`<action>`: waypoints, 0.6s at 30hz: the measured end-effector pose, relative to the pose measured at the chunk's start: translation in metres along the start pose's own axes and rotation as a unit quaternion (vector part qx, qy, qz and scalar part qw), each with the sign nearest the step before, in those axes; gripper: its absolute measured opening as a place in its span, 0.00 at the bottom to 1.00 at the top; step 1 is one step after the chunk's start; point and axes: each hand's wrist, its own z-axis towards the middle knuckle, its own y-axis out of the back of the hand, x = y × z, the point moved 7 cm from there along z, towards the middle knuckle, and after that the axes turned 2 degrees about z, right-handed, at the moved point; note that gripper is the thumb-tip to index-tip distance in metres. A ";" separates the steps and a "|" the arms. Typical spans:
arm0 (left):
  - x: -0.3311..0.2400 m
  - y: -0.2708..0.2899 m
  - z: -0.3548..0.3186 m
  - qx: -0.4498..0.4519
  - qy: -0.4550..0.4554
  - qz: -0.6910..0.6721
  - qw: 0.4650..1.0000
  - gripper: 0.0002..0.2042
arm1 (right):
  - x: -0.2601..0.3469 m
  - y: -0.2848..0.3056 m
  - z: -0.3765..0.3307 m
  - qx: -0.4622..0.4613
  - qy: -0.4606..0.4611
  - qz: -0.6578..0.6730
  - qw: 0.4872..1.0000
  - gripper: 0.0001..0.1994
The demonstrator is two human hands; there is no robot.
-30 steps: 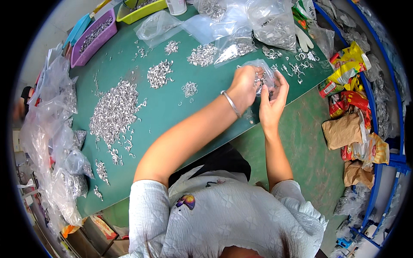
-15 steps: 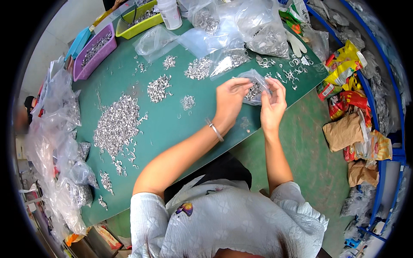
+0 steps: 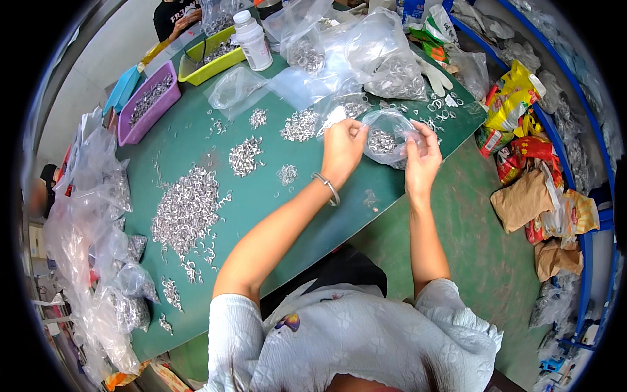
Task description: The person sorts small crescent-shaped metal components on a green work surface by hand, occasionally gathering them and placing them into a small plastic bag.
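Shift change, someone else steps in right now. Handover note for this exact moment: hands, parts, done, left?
Left hand: pinches the left edge of a small clear bag, metal bangle on that wrist.
Right hand: holds the bag's right edge; both hands keep it above the green table.
The bag already has some small metal pieces inside.
Done: filled bags lie at the far edge of the table.
Left: a large loose pile on the left and several small heaps further along remain unbagged. Purple tray and yellow-green tray also hold pieces.
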 end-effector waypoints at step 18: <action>0.013 0.004 0.028 0.002 -0.014 0.014 1.000 0.10 | -0.008 -0.006 0.013 0.008 0.055 -0.080 0.995 0.19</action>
